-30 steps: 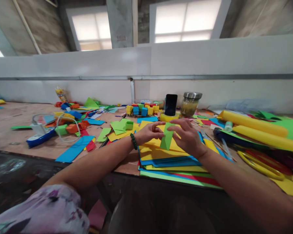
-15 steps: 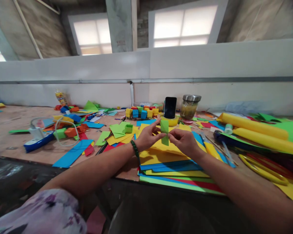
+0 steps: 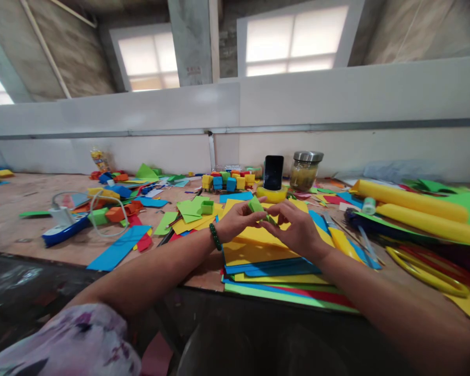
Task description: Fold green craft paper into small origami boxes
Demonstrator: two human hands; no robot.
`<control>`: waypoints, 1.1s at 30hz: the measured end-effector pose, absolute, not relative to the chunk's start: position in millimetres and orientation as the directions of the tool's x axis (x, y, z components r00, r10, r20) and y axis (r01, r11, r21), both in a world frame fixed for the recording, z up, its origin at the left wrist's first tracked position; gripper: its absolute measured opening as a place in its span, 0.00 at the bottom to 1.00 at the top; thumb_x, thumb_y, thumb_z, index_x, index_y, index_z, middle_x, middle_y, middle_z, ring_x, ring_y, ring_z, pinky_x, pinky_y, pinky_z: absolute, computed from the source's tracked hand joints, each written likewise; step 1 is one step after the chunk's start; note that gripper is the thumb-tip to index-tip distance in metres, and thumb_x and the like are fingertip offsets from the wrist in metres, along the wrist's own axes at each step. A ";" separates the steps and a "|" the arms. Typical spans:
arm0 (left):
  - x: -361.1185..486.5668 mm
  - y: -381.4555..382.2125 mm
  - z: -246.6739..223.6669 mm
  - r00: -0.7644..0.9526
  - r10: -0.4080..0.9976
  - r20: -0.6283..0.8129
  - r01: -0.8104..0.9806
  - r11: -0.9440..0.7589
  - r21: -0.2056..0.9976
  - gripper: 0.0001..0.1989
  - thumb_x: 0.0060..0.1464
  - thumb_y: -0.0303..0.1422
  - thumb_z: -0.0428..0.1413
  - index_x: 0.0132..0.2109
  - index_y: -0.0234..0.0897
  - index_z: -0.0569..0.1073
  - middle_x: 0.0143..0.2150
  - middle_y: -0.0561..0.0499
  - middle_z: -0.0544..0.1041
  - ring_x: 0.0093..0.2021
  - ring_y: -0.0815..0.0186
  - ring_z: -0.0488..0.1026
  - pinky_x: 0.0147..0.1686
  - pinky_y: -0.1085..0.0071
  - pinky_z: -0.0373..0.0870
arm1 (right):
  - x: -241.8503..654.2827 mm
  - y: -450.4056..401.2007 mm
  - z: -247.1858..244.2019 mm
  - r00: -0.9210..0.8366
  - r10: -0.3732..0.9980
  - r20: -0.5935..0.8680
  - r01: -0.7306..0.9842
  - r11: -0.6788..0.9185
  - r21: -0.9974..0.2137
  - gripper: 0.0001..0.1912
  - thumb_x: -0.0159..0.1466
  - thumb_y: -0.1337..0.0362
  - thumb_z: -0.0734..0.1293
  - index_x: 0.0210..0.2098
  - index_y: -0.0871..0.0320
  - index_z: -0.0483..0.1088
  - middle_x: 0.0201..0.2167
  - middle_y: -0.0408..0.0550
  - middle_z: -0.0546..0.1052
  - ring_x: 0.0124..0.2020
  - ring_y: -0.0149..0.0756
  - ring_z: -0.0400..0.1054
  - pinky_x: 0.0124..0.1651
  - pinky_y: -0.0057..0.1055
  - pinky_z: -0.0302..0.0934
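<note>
A small green paper piece (image 3: 255, 204) is held between both hands, tilted, above a stack of coloured sheets. My left hand (image 3: 237, 220), with a dark beaded bracelet at the wrist, pinches its left side between thumb and fingers. My right hand (image 3: 293, 227) grips its lower right end, and the fingers hide part of it. Beneath them lies the stack of yellow, blue, green and red paper sheets (image 3: 254, 253). Left of the hands sits a small open green paper box (image 3: 207, 207) on loose green sheets (image 3: 188, 210).
Several small yellow, blue and red paper cubes (image 3: 231, 184) stand behind. A phone (image 3: 273, 172) leans upright beside a lidded glass jar (image 3: 306, 171). Yellow paper rolls (image 3: 411, 201), a utility knife (image 3: 340, 243) and yellow-handled scissors (image 3: 426, 271) lie right. A power strip (image 3: 65, 230) is left.
The green paper piece was upright and flat to view; now it is tilted to the left and partly covered. My right hand has turned and its fingers now reach over the piece.
</note>
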State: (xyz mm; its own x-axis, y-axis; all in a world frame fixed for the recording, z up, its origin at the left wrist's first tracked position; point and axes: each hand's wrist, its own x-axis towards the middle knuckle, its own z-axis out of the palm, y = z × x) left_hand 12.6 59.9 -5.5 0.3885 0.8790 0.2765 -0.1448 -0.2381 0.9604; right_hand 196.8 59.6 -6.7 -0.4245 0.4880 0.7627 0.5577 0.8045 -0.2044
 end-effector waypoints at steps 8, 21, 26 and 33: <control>9.6 61.8 -6.7 0.429 0.875 0.223 -0.150 -0.175 0.973 0.27 0.40 0.46 0.66 0.44 0.31 0.74 0.32 0.48 0.77 0.29 0.71 0.71 0.28 0.76 0.65 | 195.7 55.3 -5.1 -0.285 0.653 0.701 0.445 0.738 -0.506 0.14 0.63 0.54 0.65 0.43 0.55 0.63 0.22 0.39 0.66 0.21 0.30 0.60 0.25 0.29 0.57; 11.8 46.8 0.1 0.572 0.812 0.118 0.018 -0.157 0.988 0.25 0.48 0.47 0.60 0.43 0.29 0.74 0.26 0.50 0.74 0.21 0.75 0.63 0.22 0.78 0.57 | 197.3 62.9 -0.4 -0.324 0.752 0.574 0.310 0.658 -0.687 0.16 0.59 0.52 0.67 0.23 0.58 0.70 0.19 0.43 0.72 0.22 0.30 0.63 0.26 0.28 0.57; 12.0 43.8 1.9 0.590 0.800 0.112 0.011 -0.147 0.989 0.23 0.51 0.46 0.58 0.44 0.29 0.75 0.26 0.49 0.74 0.23 0.73 0.65 0.23 0.76 0.58 | 197.3 60.7 2.9 -0.372 0.772 0.516 0.197 0.609 -0.769 0.16 0.58 0.51 0.68 0.26 0.58 0.71 0.19 0.41 0.70 0.20 0.27 0.59 0.23 0.26 0.54; 13.0 43.1 0.9 0.580 0.804 0.126 0.009 -0.162 0.987 0.26 0.52 0.51 0.56 0.44 0.28 0.72 0.26 0.50 0.73 0.22 0.73 0.66 0.23 0.77 0.59 | 198.2 59.0 5.9 -0.349 0.770 0.534 0.155 0.610 -0.777 0.16 0.58 0.51 0.69 0.27 0.58 0.69 0.18 0.40 0.69 0.19 0.26 0.57 0.20 0.26 0.53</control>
